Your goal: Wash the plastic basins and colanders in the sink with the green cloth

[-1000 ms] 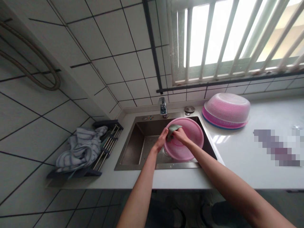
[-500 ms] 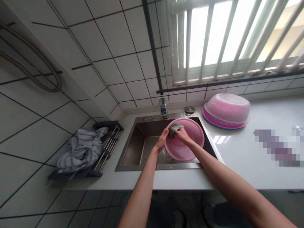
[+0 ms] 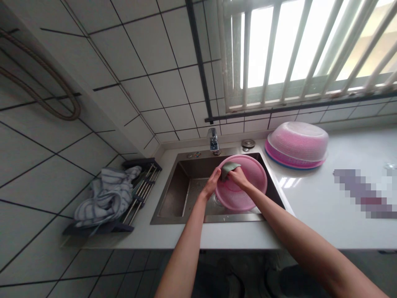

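A pink plastic colander (image 3: 252, 182) is tilted in the right part of the steel sink (image 3: 173, 190), its inside facing me. My left hand (image 3: 212, 182) grips its left rim, with the fingers partly hidden behind the wall. Inside the bowl, my right hand (image 3: 238, 177) is closed on a grey-green cloth (image 3: 229, 168) and presses it against the inner left wall. The right fingertips are hidden by the cloth and the hand itself.
Behind the sink rises a chrome faucet (image 3: 213, 140), with a metal drain strainer (image 3: 248, 144) to its right. Upturned pink and clear basins (image 3: 296, 145) lie stacked on the right counter (image 3: 305, 207). A striped cloth (image 3: 107, 196) lies on a folded metal rack (image 3: 144, 188) at left.
Almost nothing differs. Both hands, the cloth and the colander stay in nearly the same place; the view has shifted very slightly.
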Tool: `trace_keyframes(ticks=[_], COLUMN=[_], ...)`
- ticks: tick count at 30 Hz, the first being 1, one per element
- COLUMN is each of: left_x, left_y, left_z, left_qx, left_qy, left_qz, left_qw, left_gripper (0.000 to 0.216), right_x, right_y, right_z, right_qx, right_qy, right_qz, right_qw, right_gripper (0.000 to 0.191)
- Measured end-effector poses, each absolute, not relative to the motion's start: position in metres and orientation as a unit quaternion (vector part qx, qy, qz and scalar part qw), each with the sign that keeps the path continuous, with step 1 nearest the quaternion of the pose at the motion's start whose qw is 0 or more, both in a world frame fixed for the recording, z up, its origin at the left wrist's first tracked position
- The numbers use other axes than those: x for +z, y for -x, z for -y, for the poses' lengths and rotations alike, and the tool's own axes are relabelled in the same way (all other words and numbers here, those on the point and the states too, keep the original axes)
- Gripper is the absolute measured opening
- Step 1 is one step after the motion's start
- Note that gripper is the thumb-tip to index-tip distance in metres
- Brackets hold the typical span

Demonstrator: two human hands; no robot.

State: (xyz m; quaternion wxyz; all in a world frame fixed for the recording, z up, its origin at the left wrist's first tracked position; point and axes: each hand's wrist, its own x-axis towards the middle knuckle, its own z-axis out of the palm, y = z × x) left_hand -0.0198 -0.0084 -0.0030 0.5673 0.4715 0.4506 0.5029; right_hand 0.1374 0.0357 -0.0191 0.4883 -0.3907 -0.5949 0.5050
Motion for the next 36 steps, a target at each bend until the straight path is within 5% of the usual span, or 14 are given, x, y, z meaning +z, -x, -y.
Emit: trace_keyframes(ticks=[8, 16, 23, 30, 36], left_x=[0.001, -0.002, 0.001, -0.004, -0.001], left_y=[0.025, 0.019, 0.028, 0.022, 0.028], left_z=[0.010, 0.010, 0.010, 0.009, 0.010], left_qx=[0.512, 0.492, 0.507, 0.484, 0.471], left_qy=[-0.471, -0.486, -0.486, -0.493, -0.528], left_qz=[-0.482, -0.453, -0.488, -0.467, -0.491], left_qw=[0.532, 0.563, 0.519, 0.552, 0.508], left_gripper=[0.060, 0.065, 0.062, 0.070, 0.069], right_x=[-0.026, -0.016, -0.027, -0.019, -0.032], right_y=[-0.128, -0.142, -0.128, -0.143, -0.130], right_z=[-0.023, -0.036, -0.022, -0.038, -0.027], right_qx=[0.543, 0.501, 0.563, 0.508, 0.560], right_qy=[0.307, 0.416, 0.285, 0.397, 0.289], right_qz=[0.693, 0.589, 0.701, 0.592, 0.698], right_qw=[0.361, 0.478, 0.333, 0.485, 0.341], right_gripper=[0.010, 0.011, 0.011, 0.014, 0.011])
